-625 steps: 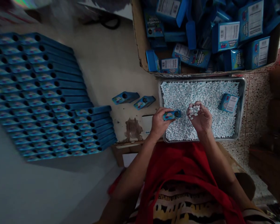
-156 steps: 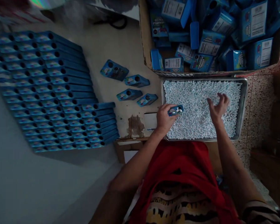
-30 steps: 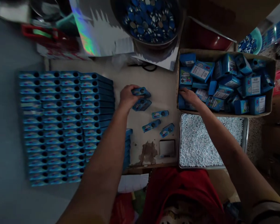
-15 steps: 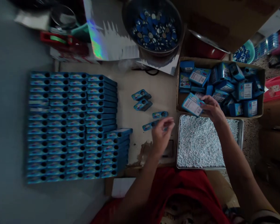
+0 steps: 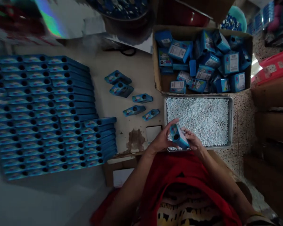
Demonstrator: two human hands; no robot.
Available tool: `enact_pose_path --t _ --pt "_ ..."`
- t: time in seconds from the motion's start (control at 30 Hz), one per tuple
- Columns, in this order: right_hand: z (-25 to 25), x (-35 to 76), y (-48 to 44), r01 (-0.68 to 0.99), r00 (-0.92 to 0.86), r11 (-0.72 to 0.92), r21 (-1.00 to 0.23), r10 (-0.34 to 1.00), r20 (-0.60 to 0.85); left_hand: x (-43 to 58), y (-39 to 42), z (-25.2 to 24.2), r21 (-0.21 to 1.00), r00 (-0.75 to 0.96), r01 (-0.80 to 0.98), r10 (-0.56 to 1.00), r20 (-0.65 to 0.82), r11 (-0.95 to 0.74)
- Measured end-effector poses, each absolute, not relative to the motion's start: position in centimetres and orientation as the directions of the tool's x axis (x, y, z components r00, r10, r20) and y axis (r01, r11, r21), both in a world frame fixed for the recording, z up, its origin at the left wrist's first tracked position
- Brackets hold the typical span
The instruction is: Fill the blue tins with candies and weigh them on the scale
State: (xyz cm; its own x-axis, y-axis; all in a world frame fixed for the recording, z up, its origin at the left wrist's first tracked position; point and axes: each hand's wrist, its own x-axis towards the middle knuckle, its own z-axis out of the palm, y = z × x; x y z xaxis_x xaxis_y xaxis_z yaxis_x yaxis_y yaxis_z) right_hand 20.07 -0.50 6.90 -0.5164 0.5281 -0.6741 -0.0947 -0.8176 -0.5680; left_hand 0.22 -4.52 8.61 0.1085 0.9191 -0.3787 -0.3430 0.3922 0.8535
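Note:
A small blue printed carton box [image 5: 182,142] with a round dark hole in its end is held low over the near edge of a metal tray. My right hand [image 5: 192,139] grips it from the right, fingers on its pale label side. From the left, my left hand [image 5: 162,139] curves around the holed end, thumb above and fingers below. White and pale-blue pellets [image 5: 198,119] fill the tray [image 5: 230,122] beneath. Several similar blue boxes, such as this one [image 5: 142,98], lie loose on the table left of the tray.
Rows of blue boxes [image 5: 49,119] cover the left side. An open cardboard box [image 5: 156,75] of jumbled blue boxes stands behind the tray. A dark bowl [image 5: 132,23] of blue and silver pieces, scissors [image 5: 128,51] and a teal bowl [image 5: 243,20] lie farther back.
My right hand has brought the blue box from the cardboard box's edge down over the tray. My left hand has moved from the loose boxes to it. The view has shifted.

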Motion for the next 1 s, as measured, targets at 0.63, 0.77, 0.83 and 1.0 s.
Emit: enact_pose_path --t 0.63,0.77,0.83,1.0 --pt "-6.6 32.8 3.1 0.903 0.067 -0.045 -0.428 0.997 0.037 5.5 2.7 -6.1 0.976 -0.542 0.086 0.832 -0.121 0.199" --pt "-6.7 28.5 2.7 0.766 0.058 -0.045 -0.641 0.998 -0.001 10.1 0.5 -6.3 0.985 -0.511 0.083 0.855 -0.089 0.152" --pt "-6.2 27.0 3.1 0.628 0.107 -0.061 -0.776 0.994 0.008 12.1 -0.5 -5.7 0.978 -0.51 -0.1 0.835 -0.207 0.182" --pt "-5.0 26.7 4.0 0.181 0.218 -0.17 -0.969 0.967 -0.129 15.7 -0.6 -4.1 0.767 -0.348 -0.586 0.773 -0.531 0.263"
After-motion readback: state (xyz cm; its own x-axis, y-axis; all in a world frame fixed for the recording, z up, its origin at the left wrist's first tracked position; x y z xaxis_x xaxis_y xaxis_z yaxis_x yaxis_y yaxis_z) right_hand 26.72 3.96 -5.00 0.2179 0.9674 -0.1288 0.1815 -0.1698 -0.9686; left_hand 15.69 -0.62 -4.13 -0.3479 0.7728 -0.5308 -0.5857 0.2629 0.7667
